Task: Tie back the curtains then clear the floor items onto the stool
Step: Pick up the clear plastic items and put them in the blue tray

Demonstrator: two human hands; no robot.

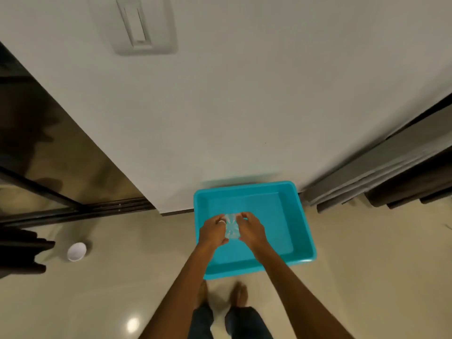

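Note:
Both my hands hold a small clear plastic object [231,227], like a crumpled transparent cup or bottle, above a turquoise plastic tray [297,223] on the floor by the wall. My left hand [212,232] grips its left side and wears a ring. My right hand [251,230] grips its right side. A white paper cup [76,251] lies on the floor at the left. Grey curtain folds [381,167] hang at the right. No stool is in view.
A cream wall [220,118] with a switch plate [137,23] stands straight ahead. A dark glass sliding door [49,155] and its track are on the left, with dark fabric [19,253] at the left edge. My bare feet [221,293] stand on beige floor tiles.

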